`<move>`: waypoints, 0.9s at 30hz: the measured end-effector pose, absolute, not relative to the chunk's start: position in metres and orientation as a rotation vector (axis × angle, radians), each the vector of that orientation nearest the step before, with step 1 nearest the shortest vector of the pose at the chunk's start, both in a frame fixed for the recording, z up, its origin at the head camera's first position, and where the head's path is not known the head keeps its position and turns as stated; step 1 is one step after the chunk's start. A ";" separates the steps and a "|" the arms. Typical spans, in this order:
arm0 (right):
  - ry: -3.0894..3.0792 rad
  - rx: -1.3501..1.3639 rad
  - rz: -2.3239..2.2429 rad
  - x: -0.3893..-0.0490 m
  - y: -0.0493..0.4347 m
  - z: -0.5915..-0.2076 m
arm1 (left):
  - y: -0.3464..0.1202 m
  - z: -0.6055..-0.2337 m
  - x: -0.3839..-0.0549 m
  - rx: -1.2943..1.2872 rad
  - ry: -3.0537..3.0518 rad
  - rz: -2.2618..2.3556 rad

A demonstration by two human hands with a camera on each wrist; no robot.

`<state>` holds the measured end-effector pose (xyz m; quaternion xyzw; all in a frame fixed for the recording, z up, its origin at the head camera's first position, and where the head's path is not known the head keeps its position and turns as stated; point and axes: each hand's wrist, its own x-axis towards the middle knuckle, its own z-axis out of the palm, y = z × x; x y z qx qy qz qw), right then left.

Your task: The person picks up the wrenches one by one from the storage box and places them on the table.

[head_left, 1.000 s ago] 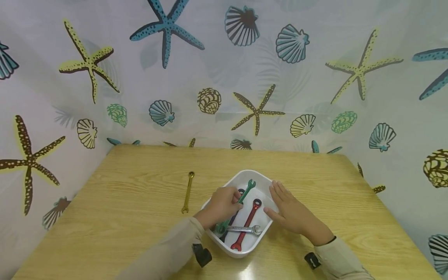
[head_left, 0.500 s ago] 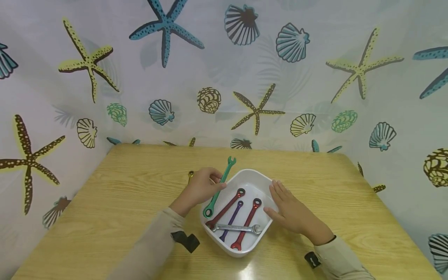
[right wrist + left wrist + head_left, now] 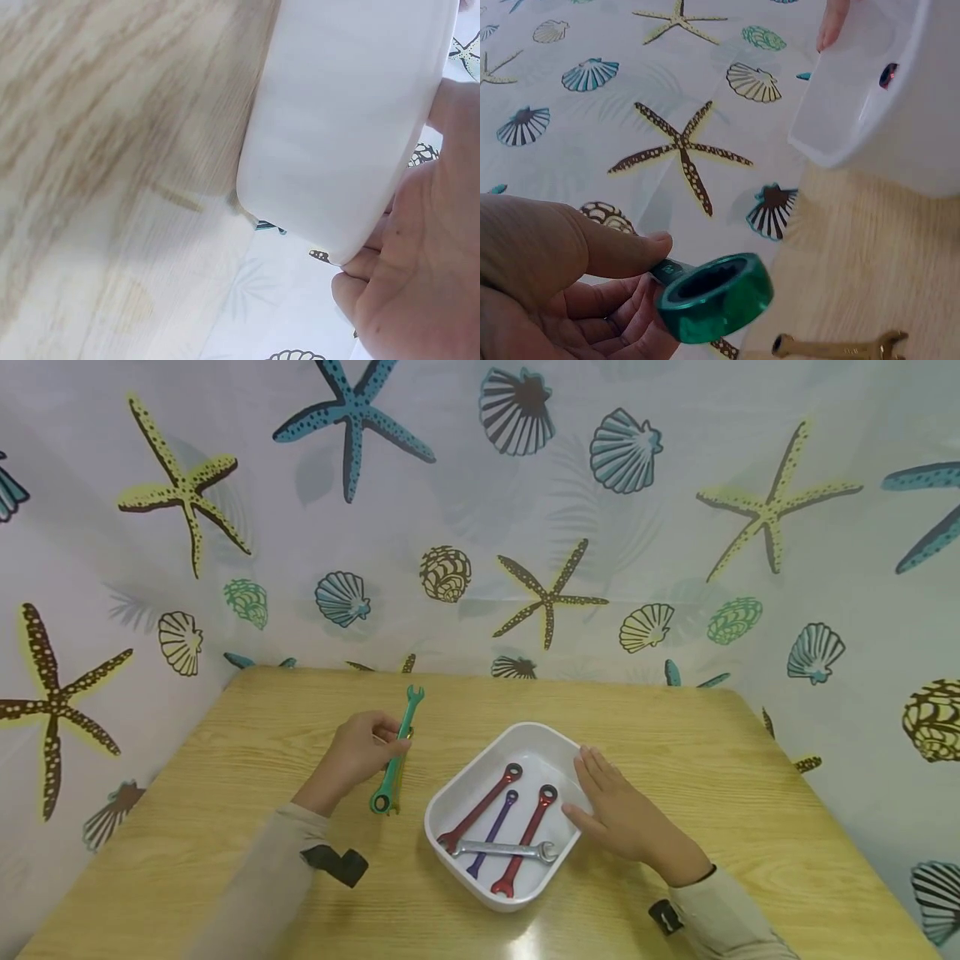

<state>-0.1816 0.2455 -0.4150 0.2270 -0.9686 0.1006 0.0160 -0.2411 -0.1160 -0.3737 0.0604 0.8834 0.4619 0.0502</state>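
Between thumb and fingers, my left hand [image 3: 354, 752] pinches a green ratcheting combination wrench [image 3: 389, 777], its open end pointing away and ring end toward me. In the left wrist view the green ring end looms close. Behind the green wrench, largely covered by it in the head view, is a gold wrench [image 3: 847, 348] on the table. My right hand [image 3: 621, 814] rests with straight fingers on the right rim of a white tray [image 3: 534, 740]. Inside the tray lie two red wrenches [image 3: 527, 842], a purple wrench [image 3: 492, 833] and a silver wrench [image 3: 506, 850] crossing over others.
The wooden table [image 3: 247, 760] extends around the tray on all sides. A white cloth [image 3: 450, 468] printed with starfish and shells hangs behind the table and along both sides.
My left hand has lifted the green wrench out of the tray and carried it left to the gold wrench. My right hand has stayed on the tray's rim.
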 end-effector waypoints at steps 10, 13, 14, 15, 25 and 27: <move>-3.003 0.704 0.308 -0.182 0.248 -0.418 | -0.146 -0.410 -0.250 0.066 2.680 1.290; -3.003 0.707 0.313 -0.182 0.247 -0.418 | -0.150 -0.419 -0.254 0.062 2.682 1.265; -3.005 0.708 0.313 -0.182 0.247 -0.418 | -0.151 -0.422 -0.256 0.058 2.684 1.257; -3.008 0.709 0.314 -0.182 0.247 -0.417 | -0.152 -0.425 -0.258 0.056 2.688 1.246; -3.037 0.698 0.295 -0.183 0.247 -0.416 | -0.153 -0.439 -0.272 0.016 2.702 1.212; -3.039 0.700 0.294 -0.183 0.247 -0.416 | -0.152 -0.439 -0.271 0.006 2.704 1.206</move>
